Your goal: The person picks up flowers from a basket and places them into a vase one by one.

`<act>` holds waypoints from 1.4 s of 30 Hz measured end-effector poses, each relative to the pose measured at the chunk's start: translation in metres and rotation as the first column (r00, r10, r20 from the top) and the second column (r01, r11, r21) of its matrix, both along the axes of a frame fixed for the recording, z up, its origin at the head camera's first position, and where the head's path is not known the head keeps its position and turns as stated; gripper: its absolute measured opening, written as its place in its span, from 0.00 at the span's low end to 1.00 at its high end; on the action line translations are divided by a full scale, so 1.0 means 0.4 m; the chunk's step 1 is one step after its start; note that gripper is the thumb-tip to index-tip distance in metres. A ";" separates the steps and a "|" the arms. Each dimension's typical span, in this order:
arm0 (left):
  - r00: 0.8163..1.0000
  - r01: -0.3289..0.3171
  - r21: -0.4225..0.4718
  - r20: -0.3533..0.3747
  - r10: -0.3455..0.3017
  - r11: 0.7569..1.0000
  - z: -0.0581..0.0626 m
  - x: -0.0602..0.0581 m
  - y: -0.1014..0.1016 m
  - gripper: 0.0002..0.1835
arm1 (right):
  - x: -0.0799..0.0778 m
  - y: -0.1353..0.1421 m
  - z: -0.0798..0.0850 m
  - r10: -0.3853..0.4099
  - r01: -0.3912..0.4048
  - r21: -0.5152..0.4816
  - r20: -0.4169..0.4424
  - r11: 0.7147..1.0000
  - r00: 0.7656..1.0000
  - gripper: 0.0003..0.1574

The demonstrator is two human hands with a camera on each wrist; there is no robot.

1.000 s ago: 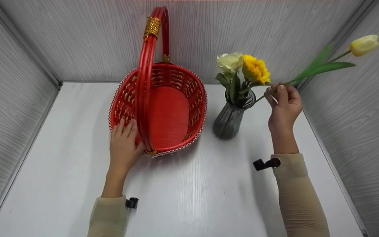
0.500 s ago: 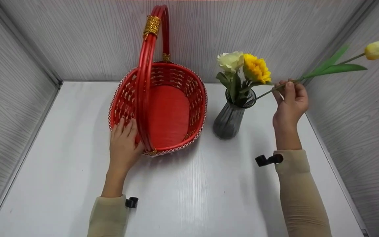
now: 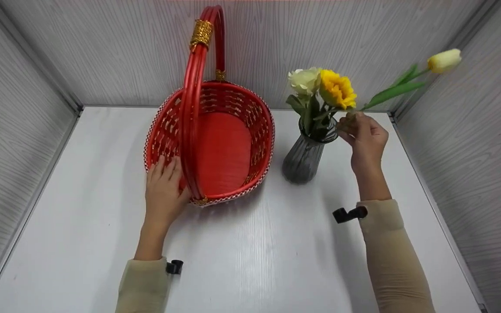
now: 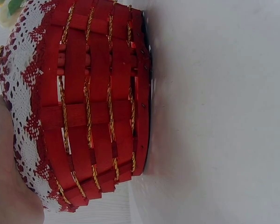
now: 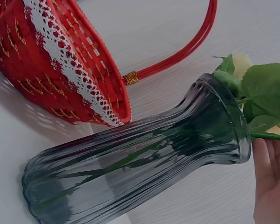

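Note:
My right hand (image 3: 365, 143) pinches the green stem of a pale yellow tulip (image 3: 445, 61) right beside the vase mouth. The bloom leans out to the upper right, and the lower stem is behind my fingers in the head view. In the right wrist view the stem (image 5: 270, 136) meets the rim of the ribbed grey glass vase (image 5: 130, 163), with other stems visible inside. A cream flower (image 3: 305, 81) and a yellow sunflower (image 3: 339, 89) stand in the vase. My left hand (image 3: 163, 198) rests over the near-left rim of a red woven basket (image 3: 224, 156), fingers extended inside.
The basket's tall red handle (image 3: 192, 108), wrapped with gold cord, arches up in front of the back wall (image 3: 259, 48). White lace trim (image 4: 23, 93) runs round the basket's rim. Grey wood-grain panels enclose the white table (image 3: 255, 261) at the back and sides.
My right hand first shifts right with the tulip, then comes back left and slightly down, close to the vase mouth. The bloom moves left too. My left hand and the basket stay still.

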State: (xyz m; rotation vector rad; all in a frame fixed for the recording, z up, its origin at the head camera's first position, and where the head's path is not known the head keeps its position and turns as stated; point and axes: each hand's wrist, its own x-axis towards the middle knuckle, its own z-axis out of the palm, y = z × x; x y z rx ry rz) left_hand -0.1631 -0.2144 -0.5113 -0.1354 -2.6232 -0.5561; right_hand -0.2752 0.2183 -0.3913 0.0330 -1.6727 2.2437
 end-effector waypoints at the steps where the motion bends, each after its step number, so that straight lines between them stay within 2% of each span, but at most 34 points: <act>1: 1.000 -0.001 0.002 0.002 0.001 1.000 0.000 0.000 0.001 0.35 | 0.002 0.001 0.002 0.012 -0.012 0.012 0.010 1.000 1.000 0.20; 11: 1.000 -0.008 0.015 0.009 0.008 1.000 0.011 0.001 -0.001 0.37 | 0.019 0.013 0.031 0.041 -0.048 0.095 0.073 0.994 0.996 0.18; 16: 1.000 -0.011 0.019 0.002 0.011 1.000 0.009 0.000 -0.004 0.37 | 0.017 0.012 0.044 0.048 -0.053 0.194 0.031 0.980 0.998 0.14; 19: 1.000 -0.008 0.017 0.004 0.008 1.000 0.006 -0.004 -0.006 0.36 | 0.014 0.007 0.049 0.011 0.005 0.288 -0.054 0.958 0.998 0.12; 22: 1.000 -0.007 0.014 0.007 0.007 1.000 0.004 -0.005 -0.006 0.36 | 0.014 -0.001 0.055 -0.025 0.065 0.390 -0.107 0.919 0.994 0.10; 25: 1.000 -0.008 0.014 0.008 0.008 1.000 0.003 -0.004 -0.006 0.37 | 0.024 -0.010 0.064 0.001 0.028 0.476 -0.061 0.879 0.998 0.11; 28: 1.000 -0.004 0.009 0.010 0.004 1.000 0.003 -0.003 -0.006 0.37 | 0.032 -0.011 0.066 0.037 -0.045 0.510 0.026 0.859 0.999 0.12; 30: 1.000 -0.001 0.008 0.009 0.001 1.000 0.002 -0.003 -0.004 0.37 | 0.032 -0.005 0.056 0.047 -0.074 0.492 0.067 0.867 0.997 0.12; 36: 1.000 -0.008 0.011 -0.021 0.009 1.000 -0.001 -0.001 0.001 0.36 | 0.044 0.011 -0.013 0.079 -0.135 0.358 0.168 0.924 0.983 0.15; 42: 1.000 -0.005 0.016 -0.025 0.005 1.000 0.002 -0.006 0.000 0.37 | 0.086 0.017 -0.074 0.098 -0.148 0.288 0.182 0.946 0.978 0.14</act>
